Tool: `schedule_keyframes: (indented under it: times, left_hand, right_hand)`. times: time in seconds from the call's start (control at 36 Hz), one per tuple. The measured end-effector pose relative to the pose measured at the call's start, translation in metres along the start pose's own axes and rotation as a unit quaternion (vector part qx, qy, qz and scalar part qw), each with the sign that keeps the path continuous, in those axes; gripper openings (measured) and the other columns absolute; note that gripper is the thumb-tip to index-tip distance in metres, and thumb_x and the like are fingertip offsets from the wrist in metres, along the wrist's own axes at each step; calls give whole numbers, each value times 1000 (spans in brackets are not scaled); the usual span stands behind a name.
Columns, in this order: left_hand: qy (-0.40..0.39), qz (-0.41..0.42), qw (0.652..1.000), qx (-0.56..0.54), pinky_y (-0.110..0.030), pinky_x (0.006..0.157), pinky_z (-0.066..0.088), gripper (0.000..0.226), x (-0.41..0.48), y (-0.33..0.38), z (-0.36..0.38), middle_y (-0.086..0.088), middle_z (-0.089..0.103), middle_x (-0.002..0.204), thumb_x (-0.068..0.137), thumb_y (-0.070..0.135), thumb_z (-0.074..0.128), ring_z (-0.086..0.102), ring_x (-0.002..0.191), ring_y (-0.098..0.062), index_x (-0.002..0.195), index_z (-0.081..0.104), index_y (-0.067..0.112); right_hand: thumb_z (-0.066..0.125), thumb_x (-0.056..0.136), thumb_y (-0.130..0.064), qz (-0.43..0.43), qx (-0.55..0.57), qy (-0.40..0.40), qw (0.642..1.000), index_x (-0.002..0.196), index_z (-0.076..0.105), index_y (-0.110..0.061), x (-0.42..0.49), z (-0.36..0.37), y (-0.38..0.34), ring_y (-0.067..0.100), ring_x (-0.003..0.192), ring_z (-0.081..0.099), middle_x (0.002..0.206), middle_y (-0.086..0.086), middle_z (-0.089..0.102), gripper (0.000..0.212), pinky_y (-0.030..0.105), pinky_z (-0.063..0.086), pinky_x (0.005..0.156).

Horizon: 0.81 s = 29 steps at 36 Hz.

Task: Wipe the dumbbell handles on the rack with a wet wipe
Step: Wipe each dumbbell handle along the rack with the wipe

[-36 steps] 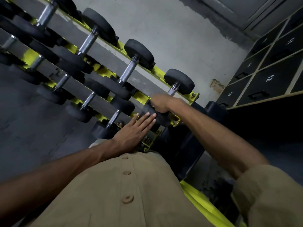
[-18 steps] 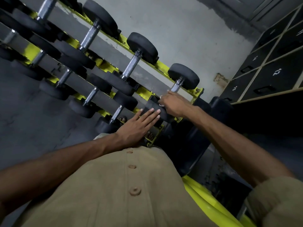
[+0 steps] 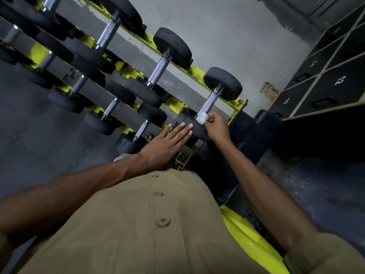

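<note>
Grey plaster wall (image 3: 227, 26); dark floor (image 3: 29, 135); black numbered lockers (image 3: 335, 84).

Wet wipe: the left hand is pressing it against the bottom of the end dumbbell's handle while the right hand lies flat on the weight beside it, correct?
Not quite: the hands are swapped. In the head view the right hand pinches the wet wipe against the bottom of the end dumbbell's handle, and the left hand lies flat with its fingertips on the weight beside it.

Small white wet wipe (image 3: 202, 117) bunched against the low end of my dumbbell's knurled steel handle (image 3: 209, 104). Dumbbell lies tilted on the yellow rack (image 3: 238, 109), black ends.
</note>
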<state>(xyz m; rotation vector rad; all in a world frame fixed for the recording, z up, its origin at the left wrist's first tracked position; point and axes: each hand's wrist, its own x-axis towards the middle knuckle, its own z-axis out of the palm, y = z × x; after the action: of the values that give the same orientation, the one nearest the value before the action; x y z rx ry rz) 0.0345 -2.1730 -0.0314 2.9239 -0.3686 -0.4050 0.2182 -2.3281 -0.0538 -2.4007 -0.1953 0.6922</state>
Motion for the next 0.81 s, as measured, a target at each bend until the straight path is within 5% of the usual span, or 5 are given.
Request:
schedule_keyframes:
  times: [0.22,0.36,0.56,0.72,0.81]
  left_hand:
    - [10,-7,1000,13,-55,129,15,84,1,2,3,-15,-17,173,105,24,50,-9,161,-34,166,-6,7]
    - [10,-12,1000,16,-56,129,17,89,1,1,4,-15,-17,173,103,24,53,-10,161,-34,166,-6,6]
    - [5,-9,1000,20,-56,128,17,88,0,1,3,-14,-18,173,103,23,51,-11,160,-33,166,-9,8]
    - [-4,-19,1000,16,-56,129,15,96,1,5,2,-14,-22,172,100,25,58,-14,160,-34,165,-11,7]
    - [-2,-23,1000,14,-56,129,15,91,0,7,2,-14,-22,172,103,22,54,-14,160,-34,165,-10,8]
  right_hand:
    - [65,82,-4,157,181,-7,971,84,73,-13,20,10,-4,20,76,68,82,3,73,12,30,54,67]
    - [60,80,-1,144,270,-84,948,88,72,5,2,-6,-8,19,70,60,77,8,69,16,31,46,66]
    - [66,86,-3,120,194,-93,969,96,76,-10,5,-1,-5,22,86,72,92,8,77,15,40,60,79]
    - [55,86,14,167,293,-124,933,87,70,-9,11,-1,-9,20,67,70,83,12,73,28,32,60,66]
    - [56,86,14,154,324,-162,919,102,71,-1,15,-4,-6,31,87,73,101,21,75,27,44,61,83]
